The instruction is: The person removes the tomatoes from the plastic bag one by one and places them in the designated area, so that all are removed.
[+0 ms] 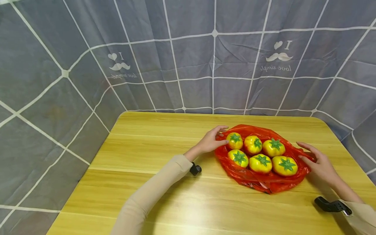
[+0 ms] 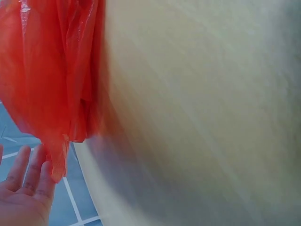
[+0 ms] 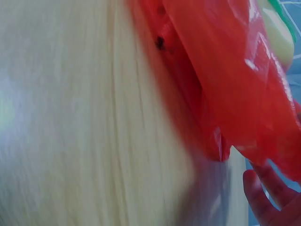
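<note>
A red plastic bag (image 1: 252,181) lies spread on the table with its mouth turned up. Inside it sit several yellow, red-tinged fruits (image 1: 260,164) with green star-shaped tops, which look like tomatoes or persimmons. At the bag's left edge is my left hand (image 1: 212,139), its thumb over the rim close to a fruit. Its fingers (image 2: 34,176) look fairly straight against the bag's hanging tip. On the opposite side my right hand (image 1: 321,164) touches the bag's right rim, thumb and fingers spread. In the right wrist view its fingers (image 3: 256,193) are beside the red plastic, partly cut off by the frame.
The light wooden table (image 1: 141,147) has rounded back corners. Grey cloth (image 1: 191,62) with white grid lines stands behind and to the left. Black wrist straps (image 1: 332,205) sit at both sleeves.
</note>
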Available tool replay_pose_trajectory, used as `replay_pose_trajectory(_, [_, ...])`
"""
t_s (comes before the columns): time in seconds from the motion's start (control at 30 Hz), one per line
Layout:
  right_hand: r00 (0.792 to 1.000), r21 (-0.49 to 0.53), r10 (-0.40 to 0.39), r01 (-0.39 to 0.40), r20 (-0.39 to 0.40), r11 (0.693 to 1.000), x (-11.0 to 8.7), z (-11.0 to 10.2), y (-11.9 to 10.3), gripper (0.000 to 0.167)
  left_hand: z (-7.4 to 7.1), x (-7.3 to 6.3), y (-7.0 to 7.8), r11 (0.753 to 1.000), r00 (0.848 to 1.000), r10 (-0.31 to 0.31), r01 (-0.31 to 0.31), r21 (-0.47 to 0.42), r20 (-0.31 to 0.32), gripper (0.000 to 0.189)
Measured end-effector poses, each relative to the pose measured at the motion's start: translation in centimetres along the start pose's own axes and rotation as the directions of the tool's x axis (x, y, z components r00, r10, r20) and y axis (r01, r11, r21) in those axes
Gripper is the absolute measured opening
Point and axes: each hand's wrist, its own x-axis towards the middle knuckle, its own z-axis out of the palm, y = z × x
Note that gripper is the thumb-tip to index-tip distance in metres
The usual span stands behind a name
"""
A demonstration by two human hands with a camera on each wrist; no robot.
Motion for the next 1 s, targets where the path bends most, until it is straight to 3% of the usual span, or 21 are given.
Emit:
replay_pose_trajectory(0.23, [0.998, -0.031, 0.029, -0.028, 0.047, 0.999, 0.6, 1.1, -0.8, 0.048, 0.1, 0.1, -0.3, 1.000, 1.000, -0.007, 0.007, 0.015, -0.007, 0.055])
replay_pose_trajectory(0.73, [0.999, -0.064, -0.016, 0.020, 0.052, 0.998, 0.4, 1.5, -0.2, 0.044, 0.6, 0.1, -0.9, 1.000, 1.000, 0.002, -0.002, 0.013, -0.001, 0.055])
replay_pose_trajectory(1.0, [0.999, -0.070, 0.040, -0.038, 0.032, 0.997, 0.3, 1.6, -0.1, 0.047, 0.8, 0.5, -1.6, 1.000, 1.000, 0.010, -0.010, 0.017, 0.005, 0.056])
